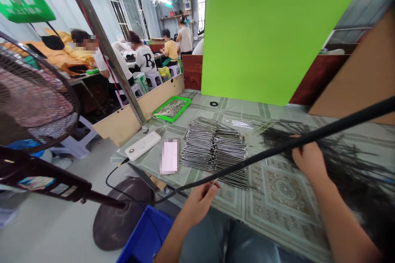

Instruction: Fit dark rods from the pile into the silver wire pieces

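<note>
While the person sat at the long table covered in a patterned grey-green cloth, a long, thin black rod ran slantwise across their view. Their left hand was curled closed at the rod's near stretch, and their right hand gripped it further along, its fingers pressed up against the rod. Just beyond the right hand lay a tangled mass of thin dark wires, spreading toward the table's far right corner.

Taking the neat stack of straight silver metal rods as the landmark, everything else fell around it. Nearest the person, below and left of the stack, sat a blue plastic crate beside the round dark base of a standing fan, whose wire guard rose further left. Directly left of the stack lay a blurred pale pink rectangle, and just past that a white power bank with a black cable. Beyond the stack were a small black ring and a bright green tray of thin wires. Behind it stood a large lime-green board. Furthest off, co-workers sat on plastic stools at another table.
</note>
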### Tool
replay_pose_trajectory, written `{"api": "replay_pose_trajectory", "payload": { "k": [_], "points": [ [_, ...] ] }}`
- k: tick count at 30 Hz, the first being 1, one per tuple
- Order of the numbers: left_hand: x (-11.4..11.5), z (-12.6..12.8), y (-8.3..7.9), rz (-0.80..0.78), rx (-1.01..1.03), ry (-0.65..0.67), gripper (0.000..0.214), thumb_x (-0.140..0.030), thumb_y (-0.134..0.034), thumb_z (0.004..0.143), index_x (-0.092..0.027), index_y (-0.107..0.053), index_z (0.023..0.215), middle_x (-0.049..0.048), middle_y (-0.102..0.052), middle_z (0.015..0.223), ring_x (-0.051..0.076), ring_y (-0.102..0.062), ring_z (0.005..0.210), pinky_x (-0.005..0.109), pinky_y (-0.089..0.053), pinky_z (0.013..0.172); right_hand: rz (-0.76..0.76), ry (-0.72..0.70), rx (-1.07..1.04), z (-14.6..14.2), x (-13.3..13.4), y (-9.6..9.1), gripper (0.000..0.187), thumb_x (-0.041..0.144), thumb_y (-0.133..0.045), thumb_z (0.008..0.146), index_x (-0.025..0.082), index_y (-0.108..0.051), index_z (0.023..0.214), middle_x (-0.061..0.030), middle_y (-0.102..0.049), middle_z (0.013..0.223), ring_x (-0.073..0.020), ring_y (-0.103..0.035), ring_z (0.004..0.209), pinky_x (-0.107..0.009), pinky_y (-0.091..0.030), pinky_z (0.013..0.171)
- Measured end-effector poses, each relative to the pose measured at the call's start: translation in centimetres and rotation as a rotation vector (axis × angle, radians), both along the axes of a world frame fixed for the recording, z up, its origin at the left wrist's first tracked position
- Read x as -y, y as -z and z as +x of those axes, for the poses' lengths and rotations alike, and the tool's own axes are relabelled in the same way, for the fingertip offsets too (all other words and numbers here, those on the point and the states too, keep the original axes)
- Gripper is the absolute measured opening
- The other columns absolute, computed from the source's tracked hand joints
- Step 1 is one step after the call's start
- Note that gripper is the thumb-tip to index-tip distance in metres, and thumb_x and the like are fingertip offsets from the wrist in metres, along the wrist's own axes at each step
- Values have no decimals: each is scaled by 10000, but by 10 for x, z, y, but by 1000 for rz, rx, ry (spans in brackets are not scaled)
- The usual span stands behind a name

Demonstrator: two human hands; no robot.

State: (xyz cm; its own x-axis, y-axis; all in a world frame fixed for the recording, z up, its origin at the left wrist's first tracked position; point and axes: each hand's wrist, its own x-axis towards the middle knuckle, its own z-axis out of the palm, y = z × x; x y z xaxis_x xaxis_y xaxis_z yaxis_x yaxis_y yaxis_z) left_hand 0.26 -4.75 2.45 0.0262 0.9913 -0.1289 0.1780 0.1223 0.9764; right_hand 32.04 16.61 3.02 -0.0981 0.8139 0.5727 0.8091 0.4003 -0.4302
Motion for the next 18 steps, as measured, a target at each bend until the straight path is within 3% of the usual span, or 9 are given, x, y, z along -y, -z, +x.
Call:
{"api": "replay_pose_trajectory", "payload": {
  "k": [5, 6, 9, 13, 18],
  "points": [
    [0, -3, -4, 40, -20, 1, 454, -552, -405, 883, -140, -574, 974, -32, -332, 637, 107, -292, 579, 255, -248, 563, -81, -373, 7, -68, 43, -13, 254, 344, -452, 908, 203, -641, 1000, -41, -640, 942, -139, -599, 851, -236, -476, 777],
    [0, -4, -4, 51, -19, -7, 450, -554, -424, 878, -143, -583, 966, -31, -337, 632, 107, -295, 576, 255, -243, 559, -122, -510, 5, -84, 54, -15, 252, 319, -432, 930, 198, -645, 985, -46, -641, 932, -135, -596, 843, -232, -474, 758],
    [-4, -3, 1, 65, 209, -88, 409, -554, -568, 809, -151, -581, 880, -35, -347, 609, 96, -293, 553, 245, -220, 533, -187, -819, -2, -122, 88, -16, 225, 289, -446, 946, 192, -639, 1011, -54, -639, 973, -127, -592, 894, -235, -455, 792],
    [-12, -2, 1, 146, 743, -313, 501, -610, -653, 708, -190, -379, 734, -61, -277, 594, 78, -270, 512, 225, -280, 525, -374, -854, -73, -146, 120, -10, 214, 304, -465, 929, 179, -621, 1007, -30, -652, 848, -100, -588, 726, -201, -425, 645],
    [-18, -1, -13, 303, 1146, -428, 440, -421, -696, 730, -188, -323, 730, -36, -332, 661, 100, -367, 582, 248, -359, 586, -634, -843, -102, -158, 143, -1, 203, 287, -491, 877, 167, -608, 992, 8, -636, 680, -88, -551, 584, -192, -370, 564]
  ]
}}
